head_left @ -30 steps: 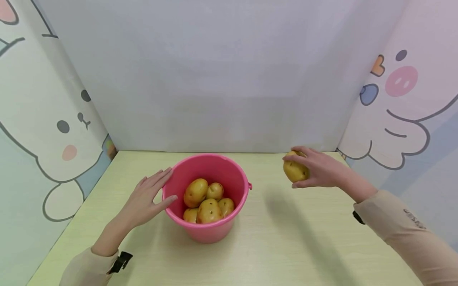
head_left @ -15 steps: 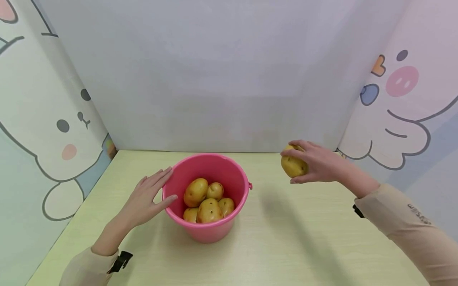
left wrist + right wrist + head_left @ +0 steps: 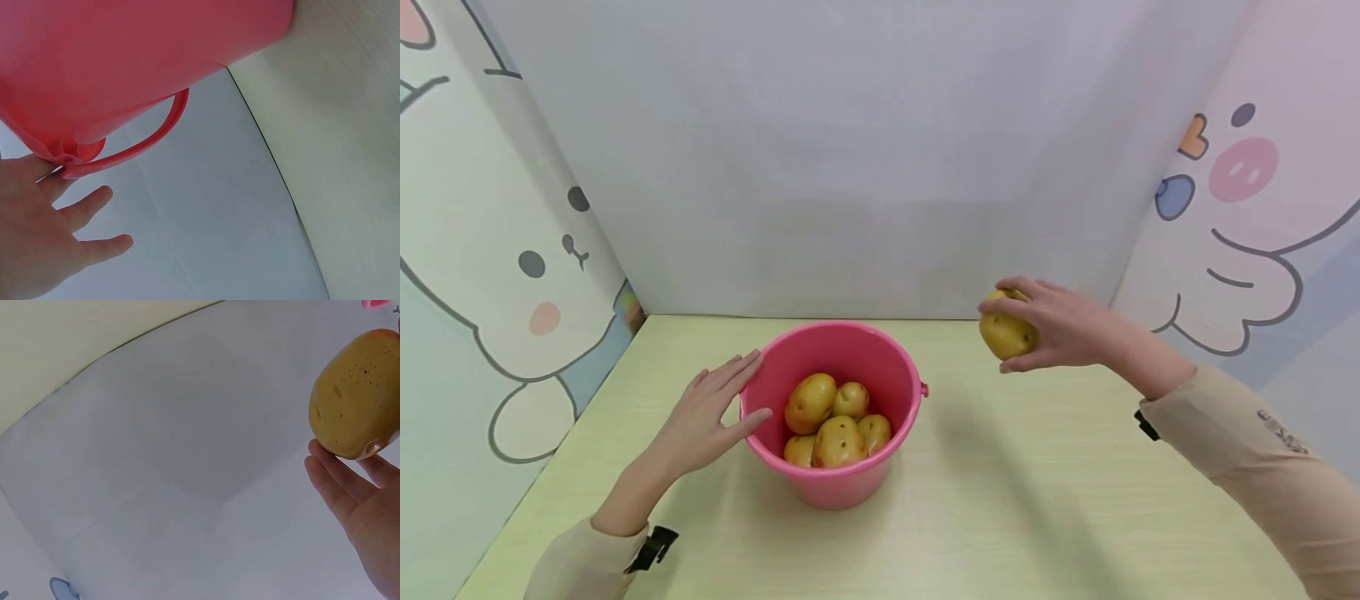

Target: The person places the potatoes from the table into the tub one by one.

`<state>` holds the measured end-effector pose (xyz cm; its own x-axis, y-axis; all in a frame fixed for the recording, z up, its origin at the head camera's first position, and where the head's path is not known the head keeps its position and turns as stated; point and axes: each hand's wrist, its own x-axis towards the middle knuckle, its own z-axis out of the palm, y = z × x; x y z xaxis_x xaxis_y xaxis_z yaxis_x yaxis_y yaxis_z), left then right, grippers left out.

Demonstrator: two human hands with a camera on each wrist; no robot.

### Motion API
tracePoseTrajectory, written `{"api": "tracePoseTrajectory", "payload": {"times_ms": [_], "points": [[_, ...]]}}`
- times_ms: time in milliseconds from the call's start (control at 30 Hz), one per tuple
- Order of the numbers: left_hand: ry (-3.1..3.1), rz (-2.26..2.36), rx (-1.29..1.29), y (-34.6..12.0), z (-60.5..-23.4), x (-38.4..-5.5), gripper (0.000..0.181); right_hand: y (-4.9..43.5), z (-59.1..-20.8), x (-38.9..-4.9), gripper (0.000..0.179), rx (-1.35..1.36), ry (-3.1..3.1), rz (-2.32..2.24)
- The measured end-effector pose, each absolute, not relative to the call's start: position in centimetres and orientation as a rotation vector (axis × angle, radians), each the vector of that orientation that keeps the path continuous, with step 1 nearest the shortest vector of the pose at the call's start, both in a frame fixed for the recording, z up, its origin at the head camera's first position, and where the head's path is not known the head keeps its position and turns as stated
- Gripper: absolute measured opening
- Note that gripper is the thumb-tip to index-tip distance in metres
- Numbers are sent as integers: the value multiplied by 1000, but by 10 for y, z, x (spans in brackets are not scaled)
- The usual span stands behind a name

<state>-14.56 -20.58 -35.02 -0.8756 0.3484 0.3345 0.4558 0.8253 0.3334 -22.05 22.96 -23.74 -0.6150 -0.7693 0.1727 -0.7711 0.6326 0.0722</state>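
A pink bucket (image 3: 838,492) stands on the table with several yellow potatoes (image 3: 840,442) inside. My left hand (image 3: 703,423) rests at the bucket's left rim, fingers extended and the thumb reaching over the edge. In the left wrist view, the fingers of that hand (image 3: 44,225) touch the rim beside the bucket's handle (image 3: 147,142). To the right of the bucket and above the table, my right hand (image 3: 1067,327) grips another potato (image 3: 1006,332) between thumb and fingers. The right wrist view shows this speckled potato (image 3: 356,394) held at the fingertips.
The pale wood-look table (image 3: 985,517) meets a grey-white backdrop (image 3: 880,167) at its far edge. Side panels with a cartoon rabbit (image 3: 482,275) and a cartoon pink-nosed figure (image 3: 1262,233) flank it left and right.
My right hand has risen and moved a little to the left, carrying the potato. The left hand, the bucket and the potatoes inside have stayed in place.
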Motion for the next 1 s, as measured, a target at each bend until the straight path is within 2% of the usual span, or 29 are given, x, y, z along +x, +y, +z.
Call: {"api": "tracePoseTrajectory", "payload": {"times_ms": [1000], "points": [[-2719,-592,-646,-207,-351,-146,68,180,-198,-213,63,1295,-2681,-76]]}}
